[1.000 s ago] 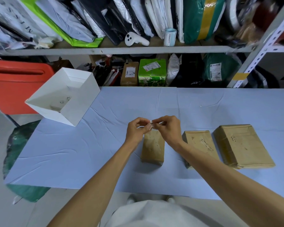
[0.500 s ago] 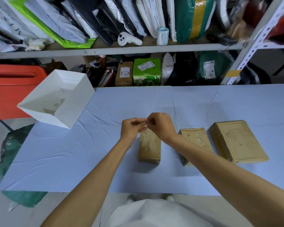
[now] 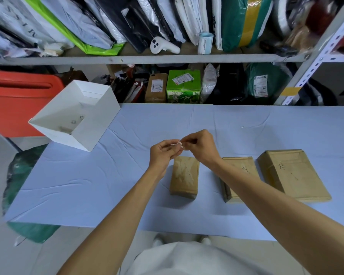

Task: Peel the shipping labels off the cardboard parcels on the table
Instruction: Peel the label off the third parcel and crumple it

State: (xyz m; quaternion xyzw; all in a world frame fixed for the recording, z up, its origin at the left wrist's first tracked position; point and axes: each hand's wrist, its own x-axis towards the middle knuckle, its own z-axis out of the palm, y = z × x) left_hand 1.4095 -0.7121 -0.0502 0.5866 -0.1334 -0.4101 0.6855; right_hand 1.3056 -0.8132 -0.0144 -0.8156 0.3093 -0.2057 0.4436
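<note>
White box (image 3: 99, 124) holding paper scraps (image 3: 74, 122), both hands pinching label scrap (image 3: 179, 143)

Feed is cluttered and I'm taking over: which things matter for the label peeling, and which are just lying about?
Job: three parcels; label scrap pinched between left hand and right hand; white box.
Lying about: shelf bags; controller; label roll; green box.
</note>
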